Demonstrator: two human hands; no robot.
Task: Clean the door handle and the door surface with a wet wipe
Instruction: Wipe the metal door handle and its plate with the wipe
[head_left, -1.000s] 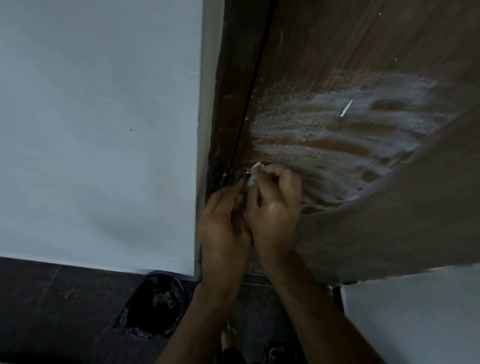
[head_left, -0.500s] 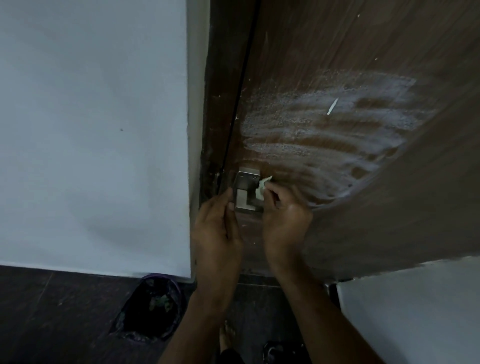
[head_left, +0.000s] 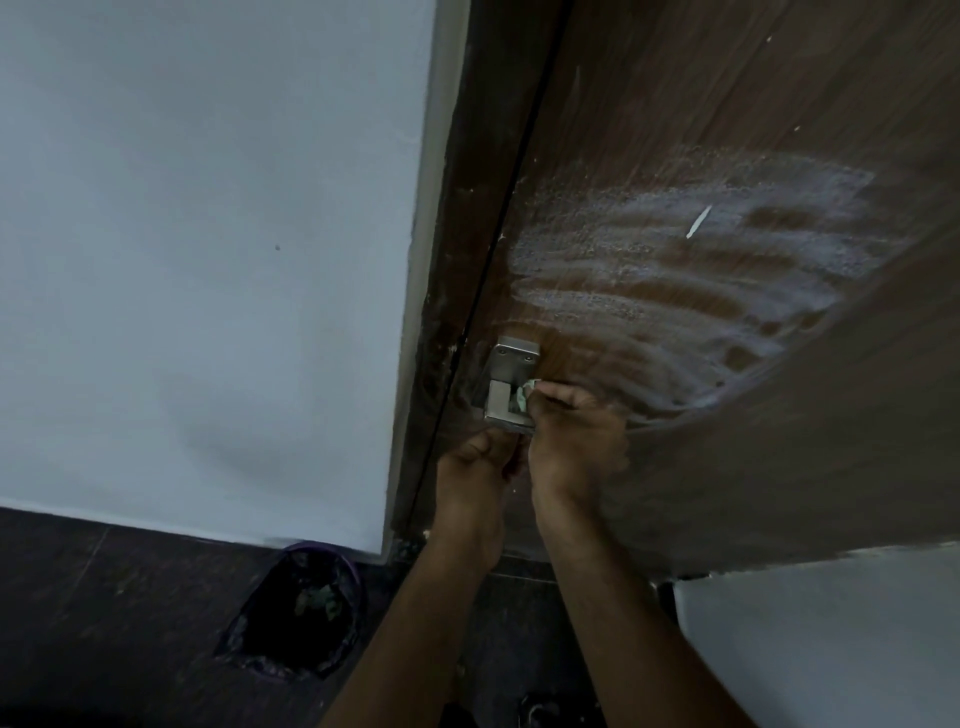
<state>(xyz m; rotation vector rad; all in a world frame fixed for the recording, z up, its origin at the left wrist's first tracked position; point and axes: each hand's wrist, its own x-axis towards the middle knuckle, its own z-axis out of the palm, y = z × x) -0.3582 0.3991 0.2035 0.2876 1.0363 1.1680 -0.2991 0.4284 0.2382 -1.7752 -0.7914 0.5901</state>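
Now, with the right hand (head_left: 571, 431) pinching the wet wipe (head_left: 523, 397) against the metal door handle (head_left: 511, 384) low on the door (head_left: 727, 104) and the left hand (head_left: 475, 467) curled just beneath it, short firm rubs around the lever's underside and plate should clean best.

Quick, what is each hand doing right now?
Left hand: fingers curled at the door handle's lower end; whether it grips it cannot be told.
Right hand: pinches the wet wipe.

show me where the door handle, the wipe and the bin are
door handle (head_left: 511, 379), head view, on its metal plate.
wipe (head_left: 523, 396), head view, on the bunched bit at the fingertips.
bin (head_left: 311, 550), head view, on its purple rim.
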